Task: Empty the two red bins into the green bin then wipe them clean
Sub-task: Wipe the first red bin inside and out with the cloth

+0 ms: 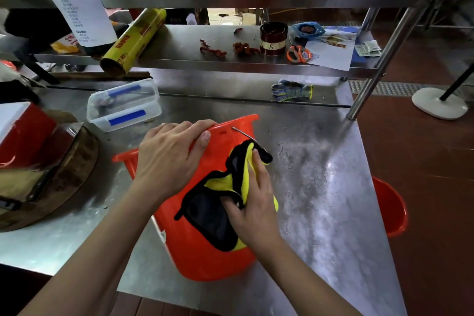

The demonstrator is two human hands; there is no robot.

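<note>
1. The left hand (171, 161) is gripping the rim of the red bin (205, 251) lying tipped on the steel table (320, 187).
2. The right hand (252, 202), just right of it, is pressing a yellow-and-black cloth (213, 218) against the bin's outer wall, fingers curling over it.
3. A second red bin (391, 208) is sitting further right of that hand, beyond the table edge.

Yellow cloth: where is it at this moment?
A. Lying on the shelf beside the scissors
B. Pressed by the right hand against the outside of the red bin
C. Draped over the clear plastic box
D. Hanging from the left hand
B: the right hand holds the yellow cloth against the outer wall of the red bin, while the left hand grips its rim.
</note>
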